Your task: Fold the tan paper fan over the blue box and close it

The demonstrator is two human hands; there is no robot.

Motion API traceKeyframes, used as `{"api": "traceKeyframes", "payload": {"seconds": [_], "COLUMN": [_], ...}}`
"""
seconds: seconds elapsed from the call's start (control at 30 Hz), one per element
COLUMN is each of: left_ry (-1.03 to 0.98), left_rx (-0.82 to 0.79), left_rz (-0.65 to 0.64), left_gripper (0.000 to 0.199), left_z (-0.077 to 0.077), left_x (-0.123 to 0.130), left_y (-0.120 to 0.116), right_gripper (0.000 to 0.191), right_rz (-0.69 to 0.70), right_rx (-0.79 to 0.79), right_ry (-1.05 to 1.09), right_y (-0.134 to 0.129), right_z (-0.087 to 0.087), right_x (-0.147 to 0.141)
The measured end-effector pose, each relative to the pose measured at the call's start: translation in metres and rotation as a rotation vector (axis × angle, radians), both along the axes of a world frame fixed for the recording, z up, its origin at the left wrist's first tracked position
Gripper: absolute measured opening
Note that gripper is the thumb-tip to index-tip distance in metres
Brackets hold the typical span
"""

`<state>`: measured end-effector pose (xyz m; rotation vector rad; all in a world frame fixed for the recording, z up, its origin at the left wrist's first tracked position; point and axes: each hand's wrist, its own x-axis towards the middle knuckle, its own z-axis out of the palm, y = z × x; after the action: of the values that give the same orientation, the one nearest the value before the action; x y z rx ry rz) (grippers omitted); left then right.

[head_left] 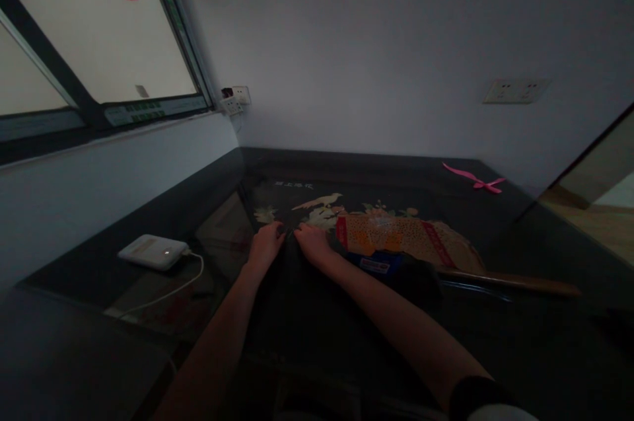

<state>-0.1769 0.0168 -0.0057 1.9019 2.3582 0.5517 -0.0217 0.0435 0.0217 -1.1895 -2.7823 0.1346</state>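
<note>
the dark, glossy table (396, 173) bears a flat, speckled tan piece (396, 236) just beside the right hand (312, 240), which, like the left hand (267, 240), rests on the table, fingers partly curled, any grip indeterminable, a thin pink ribbon (479, 183) lying farther right.

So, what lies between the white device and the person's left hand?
In the head view, a bend of white cable beside the white device, then dark tabletop with a pale reflection, up to the left hand.
</note>
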Motion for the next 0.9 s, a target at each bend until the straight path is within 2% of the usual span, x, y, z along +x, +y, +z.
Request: {"api": "traceKeyframes", "payload": {"seconds": [0.2, 0.37, 0.5, 0.63, 0.77, 0.9], "left_ry": [0.017, 0.022, 0.032, 0.042, 0.054, 0.063], "left_rx": [-0.005, -0.007, -0.001, 0.011, 0.021, 0.024], "left_rz": [-0.006, 0.006, 0.015, 0.015, 0.009, -0.003], "left_gripper": [0.024, 0.022, 0.022, 0.025, 0.028, 0.027], "left_z": [0.002, -0.001, -0.002, -0.003, -0.005, -0.008], "left_x": [0.001, -0.002, -0.004, -0.004, -0.004, -0.003], "left_y": [-0.001, 0.001, 0.001, 0.001, 0.003, 0.006], "right_gripper": [0.031, 0.029, 0.022, 0.019, 0.024, 0.026], "right_rz": [-0.016, 0.072, 0.192, 0.257, 0.228, 0.132], "right_rx": [-0.016, -0.060, -0.133, -0.217, -0.297, -0.355], "right_ry": [0.049, 0.114, 0.174, 0.240, 0.326, 0.432], "right_y": [-0.007, -0.030, -0.060, -0.092, -0.115, -0.126], "right_z": [0.007, 0.014, 0.018, 0.013, 0.008, 0.008], "right_x": [0.002, 0.026, 0.066, 0.115, 0.166, 0.210]}}
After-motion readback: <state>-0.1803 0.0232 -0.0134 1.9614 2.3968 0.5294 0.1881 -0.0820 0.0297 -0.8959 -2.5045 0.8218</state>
